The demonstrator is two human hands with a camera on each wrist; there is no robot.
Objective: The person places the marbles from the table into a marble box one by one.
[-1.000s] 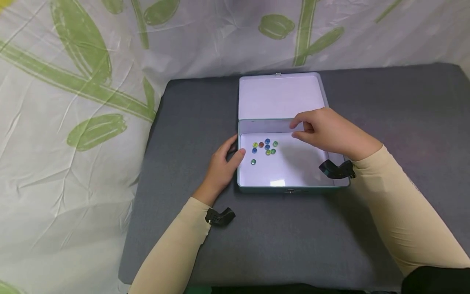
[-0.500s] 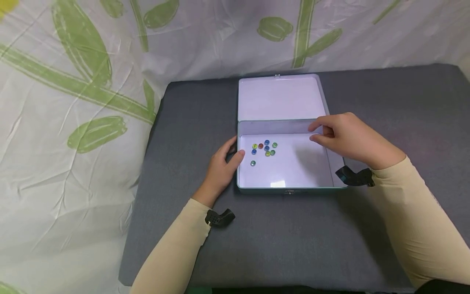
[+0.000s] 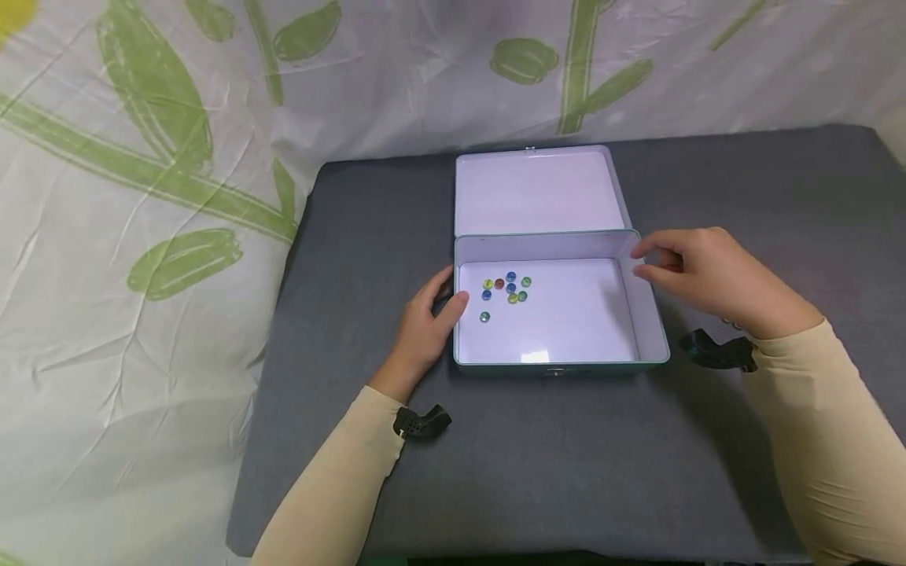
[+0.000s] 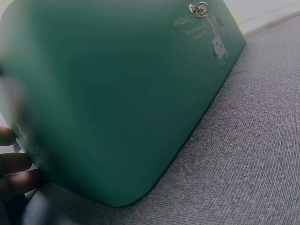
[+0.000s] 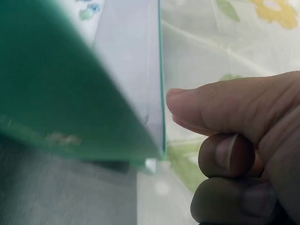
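Note:
A green tin box (image 3: pixel 559 365) with a white inside lies on the table, its hinged lid (image 3: pixel 534 192) folded back. Several glass marbles (image 3: pixel 511 288) in blue, green, yellow and reddish brown sit in the left half of its floor. My left hand (image 3: pixel 421 330) holds the box's left side, thumb over the rim and fingers along the outer wall. In the left wrist view, fingertips (image 4: pixel 18 164) touch the green wall. At the right rim hovers my right hand (image 3: pixel 715 275), thumb and index finger apart with nothing between them, the other fingers curled.
Dark grey cloth covers the table (image 3: pixel 552 464). A white sheet (image 3: pixel 396 86) with green leaf prints hangs behind it and along the left. Each wrist carries a black camera (image 3: pixel 718 351).
My right hand has moved right, from above the box's inside to its right rim. The left hand stays on the box, and the marbles lie as before.

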